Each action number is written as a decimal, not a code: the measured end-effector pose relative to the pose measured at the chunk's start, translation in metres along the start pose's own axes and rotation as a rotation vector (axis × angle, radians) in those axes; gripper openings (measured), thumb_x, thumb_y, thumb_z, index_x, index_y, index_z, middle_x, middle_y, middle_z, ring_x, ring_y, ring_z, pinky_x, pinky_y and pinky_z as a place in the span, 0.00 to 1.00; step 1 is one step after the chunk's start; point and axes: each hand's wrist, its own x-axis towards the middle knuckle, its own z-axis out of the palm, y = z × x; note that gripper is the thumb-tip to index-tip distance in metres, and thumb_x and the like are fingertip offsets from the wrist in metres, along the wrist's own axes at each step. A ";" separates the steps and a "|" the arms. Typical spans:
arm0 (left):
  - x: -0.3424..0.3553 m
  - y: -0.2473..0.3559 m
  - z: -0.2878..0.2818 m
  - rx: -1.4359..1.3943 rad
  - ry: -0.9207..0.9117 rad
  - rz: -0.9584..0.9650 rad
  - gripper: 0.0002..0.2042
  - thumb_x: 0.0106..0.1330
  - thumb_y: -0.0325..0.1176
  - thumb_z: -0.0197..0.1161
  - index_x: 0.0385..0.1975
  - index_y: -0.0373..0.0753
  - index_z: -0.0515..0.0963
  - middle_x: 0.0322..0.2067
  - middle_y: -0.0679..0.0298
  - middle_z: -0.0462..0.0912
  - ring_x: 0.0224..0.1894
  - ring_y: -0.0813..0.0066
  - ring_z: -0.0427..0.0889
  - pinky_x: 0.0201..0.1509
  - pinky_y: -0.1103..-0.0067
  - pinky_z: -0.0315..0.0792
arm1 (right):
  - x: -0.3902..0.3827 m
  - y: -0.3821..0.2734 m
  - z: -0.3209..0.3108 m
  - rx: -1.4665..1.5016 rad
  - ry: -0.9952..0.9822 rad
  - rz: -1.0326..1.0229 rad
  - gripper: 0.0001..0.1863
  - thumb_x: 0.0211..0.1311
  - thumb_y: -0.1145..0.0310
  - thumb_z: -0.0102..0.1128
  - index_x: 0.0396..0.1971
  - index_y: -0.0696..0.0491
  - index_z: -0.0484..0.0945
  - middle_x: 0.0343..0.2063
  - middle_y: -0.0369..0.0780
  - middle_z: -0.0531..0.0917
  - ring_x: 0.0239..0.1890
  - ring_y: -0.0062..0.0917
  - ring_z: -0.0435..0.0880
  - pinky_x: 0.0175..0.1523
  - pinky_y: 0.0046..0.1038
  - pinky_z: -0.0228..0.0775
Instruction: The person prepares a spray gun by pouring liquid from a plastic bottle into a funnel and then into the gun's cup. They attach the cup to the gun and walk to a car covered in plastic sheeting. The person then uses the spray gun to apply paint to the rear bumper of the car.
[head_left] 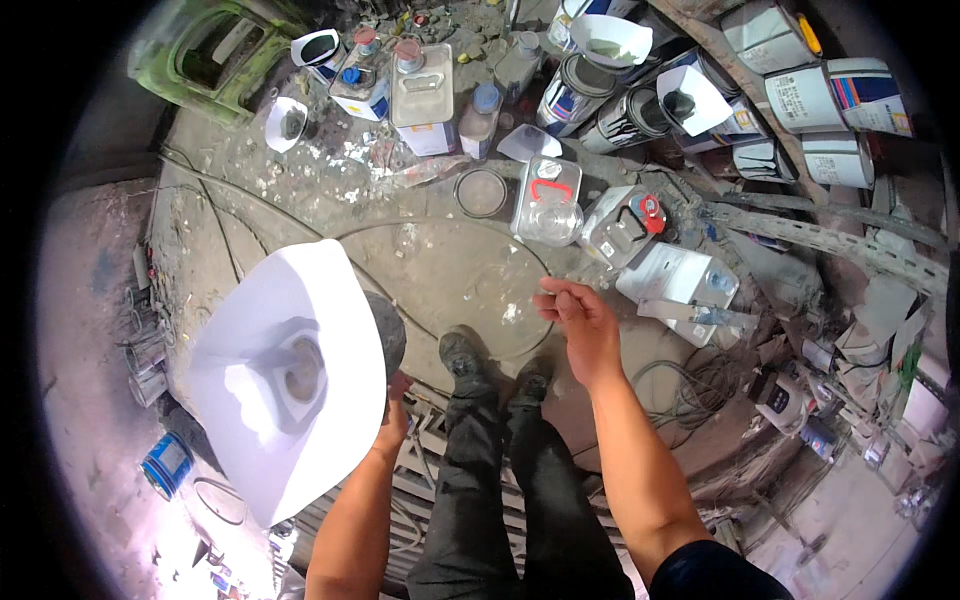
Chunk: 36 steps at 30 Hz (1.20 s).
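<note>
A person looks down at their own two bare hands, held well apart above a grimy grey-brown floor [440,270]. The left hand [393,418] holds up a large white paper cone [255,405], at left of centre, its wide mouth facing the viewer; most of the fingers are hidden behind it. A dark grey round object [388,335], partly covered, shows behind the cone's right edge. The right hand [582,325] hangs in the air, open, fingers loosely bent and pointing left. Just beyond it stand a silver rectangular can with a red cap and black handle [615,225] and a translucent rectangular container with a red handle [546,190]. A white rectangular can [665,275] is to its right. Dark shoes [461,360] show between the forearms.
</note>
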 end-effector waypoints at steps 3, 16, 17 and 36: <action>0.003 0.008 0.004 -0.008 -0.038 0.014 0.11 0.64 0.34 0.54 0.24 0.32 0.69 0.22 0.60 0.73 0.26 0.70 0.73 0.34 0.75 0.69 | -0.012 -0.025 0.003 -0.141 -0.014 -0.092 0.11 0.67 0.66 0.48 0.35 0.60 0.73 0.35 0.39 0.80 0.36 0.24 0.80 0.43 0.24 0.72; -0.004 -0.061 0.042 0.431 -0.038 0.167 0.08 0.59 0.28 0.57 0.36 0.36 0.77 0.36 0.56 0.79 0.40 0.60 0.77 0.47 0.72 0.68 | -0.058 -0.156 0.067 -0.646 -0.342 -0.687 0.05 0.57 0.73 0.57 0.32 0.58 0.76 0.29 0.42 0.77 0.25 0.29 0.78 0.28 0.28 0.69; 0.001 -0.049 0.047 0.347 -0.061 0.154 0.07 0.58 0.28 0.57 0.35 0.35 0.77 0.35 0.56 0.79 0.39 0.60 0.77 0.45 0.72 0.69 | -0.055 -0.162 0.068 -0.719 -0.395 -0.744 0.07 0.55 0.73 0.59 0.33 0.58 0.76 0.29 0.42 0.77 0.26 0.31 0.78 0.28 0.29 0.69; 0.028 0.033 0.055 0.070 0.015 0.158 0.08 0.50 0.23 0.59 0.31 0.35 0.77 0.27 0.53 0.79 0.30 0.58 0.80 0.35 0.75 0.71 | -0.052 -0.183 0.030 -0.733 -0.294 -0.734 0.08 0.53 0.76 0.62 0.34 0.58 0.77 0.28 0.40 0.78 0.28 0.23 0.76 0.33 0.20 0.68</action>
